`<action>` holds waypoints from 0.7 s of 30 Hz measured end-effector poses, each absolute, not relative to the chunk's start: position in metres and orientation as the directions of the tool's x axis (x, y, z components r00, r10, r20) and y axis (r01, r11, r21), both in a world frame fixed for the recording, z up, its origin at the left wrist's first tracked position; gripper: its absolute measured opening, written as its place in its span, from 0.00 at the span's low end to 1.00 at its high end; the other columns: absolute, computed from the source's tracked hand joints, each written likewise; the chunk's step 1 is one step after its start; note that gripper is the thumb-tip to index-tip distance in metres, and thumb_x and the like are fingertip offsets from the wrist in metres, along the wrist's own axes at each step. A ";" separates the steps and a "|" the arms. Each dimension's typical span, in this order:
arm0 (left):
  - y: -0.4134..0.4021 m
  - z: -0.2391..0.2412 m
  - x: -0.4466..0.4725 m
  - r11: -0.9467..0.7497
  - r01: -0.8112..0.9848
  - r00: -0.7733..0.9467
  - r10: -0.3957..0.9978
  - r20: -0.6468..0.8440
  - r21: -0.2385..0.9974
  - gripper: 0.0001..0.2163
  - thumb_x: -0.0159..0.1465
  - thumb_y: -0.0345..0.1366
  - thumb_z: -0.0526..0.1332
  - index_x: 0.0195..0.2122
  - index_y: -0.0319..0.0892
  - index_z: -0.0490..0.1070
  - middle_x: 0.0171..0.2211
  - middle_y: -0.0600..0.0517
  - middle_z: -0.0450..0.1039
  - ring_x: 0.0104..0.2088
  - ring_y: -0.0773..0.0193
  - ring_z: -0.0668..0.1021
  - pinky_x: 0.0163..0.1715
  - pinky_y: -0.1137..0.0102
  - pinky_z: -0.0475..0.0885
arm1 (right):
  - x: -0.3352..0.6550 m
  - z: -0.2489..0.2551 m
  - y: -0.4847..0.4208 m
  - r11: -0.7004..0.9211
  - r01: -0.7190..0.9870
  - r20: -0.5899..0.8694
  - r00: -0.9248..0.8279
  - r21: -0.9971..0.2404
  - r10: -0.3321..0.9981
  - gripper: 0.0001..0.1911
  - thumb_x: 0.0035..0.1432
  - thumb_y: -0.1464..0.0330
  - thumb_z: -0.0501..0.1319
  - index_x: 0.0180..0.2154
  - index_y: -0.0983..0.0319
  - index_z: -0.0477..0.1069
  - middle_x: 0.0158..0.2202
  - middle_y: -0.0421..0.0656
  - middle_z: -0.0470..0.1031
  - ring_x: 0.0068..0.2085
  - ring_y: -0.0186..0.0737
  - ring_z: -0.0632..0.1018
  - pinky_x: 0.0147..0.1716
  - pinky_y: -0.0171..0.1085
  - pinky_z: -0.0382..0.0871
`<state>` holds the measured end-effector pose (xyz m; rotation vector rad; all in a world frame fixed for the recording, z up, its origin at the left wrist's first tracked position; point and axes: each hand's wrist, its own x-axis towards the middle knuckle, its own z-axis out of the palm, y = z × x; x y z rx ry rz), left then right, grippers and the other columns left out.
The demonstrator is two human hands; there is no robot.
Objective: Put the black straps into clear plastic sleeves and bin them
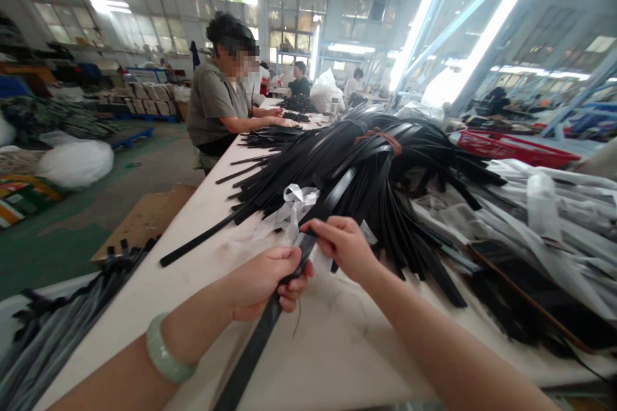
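Note:
My left hand (267,279), with a green bangle on the wrist, is closed around a long black strap (260,337) that runs down toward me over the white table (337,359). My right hand (344,245) pinches the same strap a little higher, where thin clear plastic wrap (289,209) bunches around it. Just beyond both hands lies a big heap of black straps (366,167).
Plastic-wrapped straps (554,218) pile up at the right, with a red crate (511,148) behind them. More straps hang at the lower left (58,321). A person in a grey shirt (216,103) works at the table's far left; others sit farther back. A cardboard box (144,218) stands on the floor.

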<state>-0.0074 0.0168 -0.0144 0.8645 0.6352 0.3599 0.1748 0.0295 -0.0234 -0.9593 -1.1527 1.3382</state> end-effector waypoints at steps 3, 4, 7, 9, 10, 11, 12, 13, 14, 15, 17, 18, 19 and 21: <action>0.017 -0.012 -0.009 0.588 -0.050 0.762 0.545 -0.350 0.807 0.15 0.64 0.48 0.60 0.32 0.39 0.65 0.20 0.58 0.55 0.19 0.75 0.54 0.19 0.78 0.51 | 0.167 -0.023 0.025 0.016 -0.186 0.057 -0.215 -0.983 0.975 0.20 0.50 0.55 0.67 0.24 0.67 0.73 0.12 0.32 0.56 0.16 0.25 0.53 0.16 0.31 0.39; 0.016 -0.011 -0.009 0.583 -0.033 0.771 0.531 -0.350 0.812 0.15 0.63 0.48 0.60 0.32 0.39 0.65 0.20 0.58 0.55 0.19 0.75 0.54 0.20 0.78 0.51 | 0.170 -0.021 0.027 0.006 -0.252 0.052 -0.179 -0.968 0.982 0.20 0.50 0.54 0.67 0.28 0.67 0.74 0.13 0.31 0.54 0.16 0.25 0.51 0.15 0.31 0.39; 0.014 -0.009 -0.009 0.574 0.038 0.793 0.481 -0.375 0.818 0.16 0.63 0.48 0.61 0.32 0.38 0.66 0.20 0.58 0.55 0.19 0.74 0.54 0.20 0.77 0.52 | 0.185 -0.015 0.038 0.046 -0.434 0.035 0.035 -0.900 0.999 0.19 0.50 0.54 0.65 0.32 0.64 0.74 0.13 0.29 0.49 0.15 0.25 0.46 0.14 0.32 0.36; 0.013 -0.010 -0.009 0.569 0.044 0.784 0.489 -0.381 0.821 0.16 0.63 0.48 0.60 0.32 0.38 0.67 0.19 0.58 0.55 0.19 0.74 0.53 0.20 0.77 0.52 | 0.189 -0.014 0.040 0.103 -0.411 0.068 0.099 -0.906 0.993 0.17 0.50 0.55 0.66 0.29 0.64 0.74 0.13 0.30 0.51 0.15 0.25 0.47 0.14 0.32 0.36; 0.014 -0.010 -0.009 0.566 0.027 0.776 0.508 -0.375 0.824 0.16 0.64 0.48 0.59 0.32 0.38 0.67 0.20 0.58 0.55 0.19 0.74 0.53 0.20 0.77 0.52 | 0.187 -0.014 0.038 0.124 -0.359 0.101 0.083 -0.925 0.991 0.17 0.50 0.55 0.67 0.27 0.64 0.73 0.13 0.31 0.52 0.15 0.25 0.49 0.15 0.32 0.37; 0.015 -0.011 -0.010 0.562 0.004 0.768 0.528 -0.363 0.827 0.16 0.64 0.48 0.59 0.32 0.38 0.66 0.20 0.58 0.55 0.20 0.74 0.53 0.20 0.77 0.52 | 0.184 -0.016 0.034 0.133 -0.295 0.131 0.029 -0.946 0.991 0.17 0.50 0.56 0.67 0.26 0.64 0.73 0.14 0.31 0.53 0.16 0.25 0.50 0.15 0.32 0.38; 0.017 -0.011 -0.010 0.560 -0.018 0.763 0.543 -0.351 0.828 0.16 0.64 0.48 0.59 0.32 0.38 0.66 0.20 0.58 0.54 0.20 0.74 0.53 0.20 0.77 0.52 | 0.179 -0.017 0.030 0.134 -0.232 0.150 -0.053 -0.964 0.987 0.17 0.50 0.56 0.68 0.26 0.65 0.74 0.14 0.32 0.54 0.17 0.26 0.51 0.16 0.32 0.38; 0.018 -0.011 -0.011 0.559 -0.033 0.763 0.550 -0.341 0.829 0.16 0.64 0.49 0.58 0.33 0.38 0.66 0.20 0.59 0.54 0.20 0.74 0.53 0.20 0.77 0.52 | 0.174 -0.019 0.026 0.128 -0.179 0.154 -0.143 -0.976 0.978 0.17 0.50 0.56 0.68 0.27 0.65 0.75 0.14 0.32 0.54 0.17 0.26 0.52 0.17 0.32 0.39; 0.019 -0.011 -0.011 0.558 -0.039 0.764 0.552 -0.335 0.829 0.16 0.64 0.49 0.58 0.33 0.39 0.66 0.20 0.59 0.54 0.20 0.74 0.54 0.20 0.77 0.52 | 0.169 -0.020 0.023 0.117 -0.147 0.148 -0.219 -0.982 0.964 0.17 0.49 0.57 0.68 0.29 0.66 0.76 0.14 0.32 0.54 0.18 0.26 0.52 0.18 0.32 0.39; 0.019 -0.011 -0.011 0.554 -0.036 0.763 0.552 -0.335 0.832 0.17 0.64 0.50 0.58 0.33 0.39 0.65 0.21 0.59 0.54 0.20 0.74 0.54 0.20 0.77 0.52 | 0.167 -0.020 0.021 0.105 -0.147 0.141 -0.261 -0.984 0.955 0.18 0.49 0.57 0.68 0.32 0.67 0.77 0.15 0.32 0.53 0.18 0.25 0.52 0.18 0.32 0.39; 0.019 -0.010 -0.011 0.543 0.001 0.761 0.544 -0.353 0.839 0.17 0.64 0.50 0.57 0.33 0.39 0.65 0.21 0.58 0.54 0.20 0.74 0.54 0.20 0.77 0.53 | 0.170 -0.019 0.023 0.108 -0.236 0.155 -0.192 -0.966 0.969 0.19 0.50 0.57 0.68 0.36 0.66 0.78 0.14 0.30 0.51 0.17 0.25 0.50 0.18 0.32 0.38; 0.018 -0.010 -0.011 0.538 0.027 0.760 0.536 -0.367 0.842 0.17 0.64 0.49 0.57 0.32 0.39 0.66 0.20 0.58 0.55 0.20 0.74 0.54 0.20 0.77 0.54 | 0.174 -0.017 0.026 0.141 -0.297 0.176 -0.095 -0.944 0.980 0.18 0.51 0.57 0.67 0.36 0.66 0.77 0.14 0.30 0.51 0.17 0.25 0.49 0.17 0.32 0.38; 0.017 -0.010 -0.011 0.535 0.053 0.762 0.524 -0.380 0.843 0.16 0.64 0.49 0.57 0.32 0.38 0.66 0.20 0.58 0.55 0.20 0.73 0.55 0.21 0.77 0.55 | 0.179 -0.015 0.029 0.191 -0.344 0.198 0.014 -0.919 0.980 0.17 0.52 0.56 0.67 0.36 0.65 0.77 0.14 0.30 0.51 0.17 0.25 0.49 0.17 0.32 0.37; 0.015 -0.011 -0.009 0.533 0.079 0.770 0.504 -0.391 0.843 0.17 0.64 0.49 0.58 0.32 0.38 0.66 0.20 0.58 0.55 0.20 0.73 0.55 0.21 0.76 0.55 | 0.187 -0.013 0.033 0.282 -0.355 0.236 0.166 -0.892 0.957 0.16 0.55 0.56 0.65 0.31 0.64 0.76 0.13 0.31 0.52 0.16 0.26 0.50 0.17 0.33 0.37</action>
